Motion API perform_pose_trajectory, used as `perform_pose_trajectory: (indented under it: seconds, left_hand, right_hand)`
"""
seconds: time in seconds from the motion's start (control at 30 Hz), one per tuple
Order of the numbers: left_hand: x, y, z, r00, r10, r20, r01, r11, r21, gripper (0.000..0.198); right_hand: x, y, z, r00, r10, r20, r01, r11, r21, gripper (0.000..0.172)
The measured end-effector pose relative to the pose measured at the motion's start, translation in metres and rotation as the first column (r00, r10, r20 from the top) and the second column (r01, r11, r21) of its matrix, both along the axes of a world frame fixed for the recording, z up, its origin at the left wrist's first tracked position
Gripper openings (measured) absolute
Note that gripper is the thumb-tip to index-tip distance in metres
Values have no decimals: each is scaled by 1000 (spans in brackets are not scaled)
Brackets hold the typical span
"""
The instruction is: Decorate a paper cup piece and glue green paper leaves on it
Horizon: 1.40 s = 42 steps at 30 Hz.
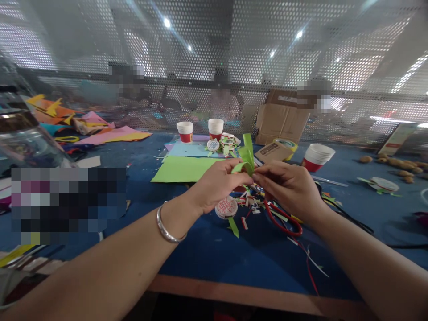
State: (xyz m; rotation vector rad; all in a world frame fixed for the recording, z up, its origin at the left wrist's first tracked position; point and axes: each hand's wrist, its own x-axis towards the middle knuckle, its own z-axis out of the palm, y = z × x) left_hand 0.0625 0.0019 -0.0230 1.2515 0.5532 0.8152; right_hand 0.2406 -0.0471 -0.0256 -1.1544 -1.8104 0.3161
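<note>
My left hand (222, 180), with a silver bangle at the wrist, pinches a curled strip of green paper (246, 151). Against the lower end of that strip, the fingertips of my right hand (289, 185) are closed too. Beneath my hands lie scissors with red handles (284, 227), partly hidden by the right hand. A round white disc with red lines (226, 207) and a green paper piece (233, 226) sticking out rests just below my left hand. Cut paper scraps (252, 203) are scattered between the hands. Behind my left hand is a green paper sheet (182, 169).
Stacked paper cups (185, 132) stand at the back, more cups (319, 156) at right. A cardboard box (284, 118) leans against the perforated screen (200, 53). Near it are a tape roll (287, 145) and a paper turtle (383, 183). Coloured paper (113, 134) lies left.
</note>
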Motion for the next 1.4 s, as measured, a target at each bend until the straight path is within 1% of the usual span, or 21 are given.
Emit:
perform_pose_trajectory:
  seconds: [0.07, 0.13, 0.23, 0.3, 0.37, 0.43, 0.5, 0.63, 0.77, 0.87, 1.0, 1.07, 1.17, 1.3, 1.37, 1.4]
  left_hand:
    - [1, -2, 1, 999, 37, -15, -35, 992, 118, 13]
    - [1, -3, 1, 996, 85, -23, -78, 976, 205, 20]
    - [0, -1, 1, 977, 204, -56, -178, 937, 300, 26]
    - [-2, 1, 0, 966, 250, -73, -212, 917, 339, 25]
    - [-5, 4, -1, 950, 291, -115, -220, 883, 415, 26]
    - [-8, 7, -2, 919, 343, -194, -196, 825, 531, 31]
    - [-10, 9, -1, 891, 364, -270, -126, 772, 623, 34]
    - [-10, 8, 0, 865, 329, -379, 17, 736, 676, 26]
    - [-9, 7, -1, 821, 358, -445, 87, 692, 717, 28]
    - [-9, 8, -1, 802, 350, -484, 120, 700, 704, 28]
    - [-9, 7, 0, 793, 313, -523, 147, 734, 663, 23]
    - [-9, 8, -2, 798, 293, -527, 158, 742, 652, 22]
    - [-8, 10, -5, 836, 233, -497, 158, 765, 624, 17]
    - [-6, 9, -6, 907, 66, -417, 164, 854, 494, 16]
    - [-6, 7, -6, 919, 31, -394, 157, 887, 435, 16]
    - [-5, 7, -5, 920, 33, -391, 152, 889, 432, 15]
  right_hand:
    - [-1, 1, 0, 999, 18, -40, -21, 996, -81, 16]
    - [-1, 1, 0, 998, 36, -53, -44, 987, -153, 17]
    - [-1, 1, 0, 995, 66, -76, -82, 969, -234, 22]
    - [-1, 0, -1, 996, 77, -49, -86, 968, -234, 24]
    - [0, -1, -1, 999, 35, 13, -33, 990, -134, 23]
    - [0, -3, -1, 997, -52, 51, 53, 999, -4, 21]
    - [0, -4, 0, 993, -117, 17, 115, 991, 61, 21]
    - [0, -4, 1, 984, -129, -124, 135, 990, 39, 26]
    - [0, -4, 2, 966, -95, -242, 92, 995, -26, 29]
    - [0, -4, 3, 956, -71, -286, 61, 997, -45, 29]
    - [-1, -3, 5, 959, -75, -274, 72, 997, -22, 18]
    - [0, -2, 4, 960, -82, -268, 78, 997, -25, 14]
    - [2, -1, 3, 954, -91, -285, 79, 995, -55, 16]
    - [4, 0, 2, 948, -135, -289, 115, 990, -87, 20]
    - [4, 1, 2, 938, -149, -314, 122, 987, -104, 22]
    - [4, 1, 3, 930, -149, -337, 117, 986, -115, 22]
